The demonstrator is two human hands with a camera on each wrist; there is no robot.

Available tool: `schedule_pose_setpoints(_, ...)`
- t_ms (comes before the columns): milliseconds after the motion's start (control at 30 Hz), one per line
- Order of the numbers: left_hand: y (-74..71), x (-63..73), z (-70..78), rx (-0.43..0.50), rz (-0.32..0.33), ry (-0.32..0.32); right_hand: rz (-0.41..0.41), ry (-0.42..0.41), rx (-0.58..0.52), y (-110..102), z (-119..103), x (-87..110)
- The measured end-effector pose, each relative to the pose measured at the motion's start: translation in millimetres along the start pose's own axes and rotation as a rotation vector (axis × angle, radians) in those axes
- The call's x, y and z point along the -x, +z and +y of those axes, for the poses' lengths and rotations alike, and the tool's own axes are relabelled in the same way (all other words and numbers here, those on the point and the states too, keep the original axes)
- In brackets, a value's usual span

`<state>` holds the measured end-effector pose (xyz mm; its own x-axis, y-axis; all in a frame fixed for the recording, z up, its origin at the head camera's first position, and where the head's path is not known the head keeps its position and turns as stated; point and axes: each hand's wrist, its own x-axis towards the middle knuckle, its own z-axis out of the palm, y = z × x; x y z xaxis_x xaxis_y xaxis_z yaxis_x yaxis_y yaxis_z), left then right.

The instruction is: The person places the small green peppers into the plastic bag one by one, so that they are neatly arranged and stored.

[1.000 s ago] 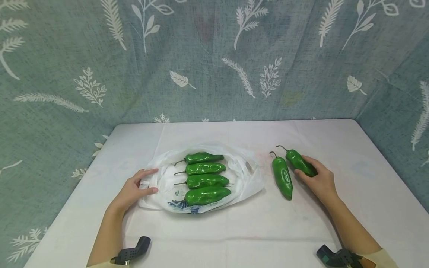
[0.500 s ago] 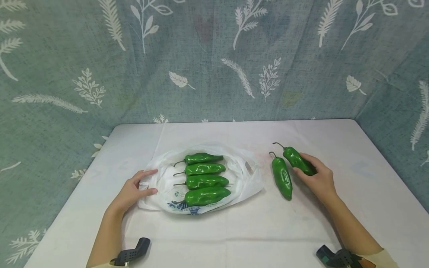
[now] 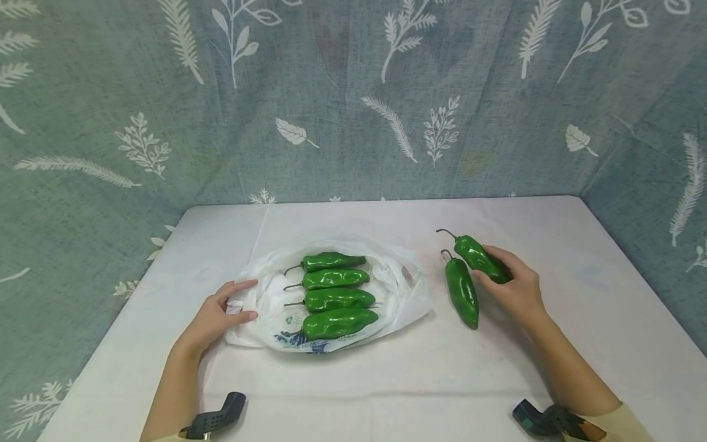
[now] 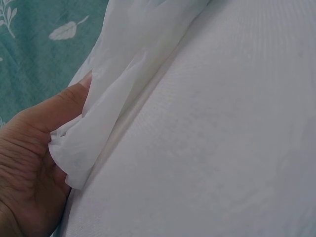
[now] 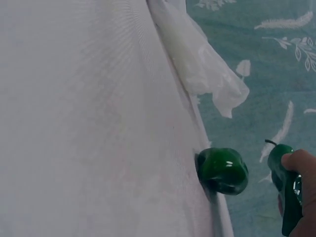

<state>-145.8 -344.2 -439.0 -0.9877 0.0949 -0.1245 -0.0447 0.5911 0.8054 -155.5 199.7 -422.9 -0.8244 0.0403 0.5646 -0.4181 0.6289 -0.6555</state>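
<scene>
A white plastic bag (image 3: 405,304) lies spread on the table with its mouth facing up. Several green peppers (image 3: 338,299) rest in it in a row, stems to the left. My left hand (image 3: 212,316) holds the bag's left edge, its thumb (image 4: 66,103) lying against the plastic in the left wrist view. Over on the right, my right hand (image 3: 519,287) grips one green pepper (image 3: 476,255) by its lower end, its stem pointing up and left. In the right wrist view that pepper (image 5: 280,170) is raised off the tabletop. A second pepper (image 3: 463,296) lies just left of it.
White cloth (image 3: 420,393) covers the table, with a crease across its front. A green leaf-patterned curtain (image 3: 342,123) hangs behind and along both sides. Each wrist wears a dark camera mount (image 3: 218,417).
My right hand has moved left and slightly away from me with the pepper, whose stem now reaches beyond the lying pepper's. The left hand stays at the bag edge.
</scene>
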Motion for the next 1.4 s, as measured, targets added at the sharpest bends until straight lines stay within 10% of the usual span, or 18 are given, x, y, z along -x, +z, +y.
schedule_pose_setpoints(833, -1.0, -1.0, 0.7, 0.009, 0.0, 0.01, -0.145, -0.136, -0.173, 30.1, -40.3, -19.3)
schedule_pose_setpoints(1400, -0.2, -0.4, -0.7, 0.005, 0.003, 0.026, -0.282, -0.383, -0.264, 59.5, -58.2, -27.0)
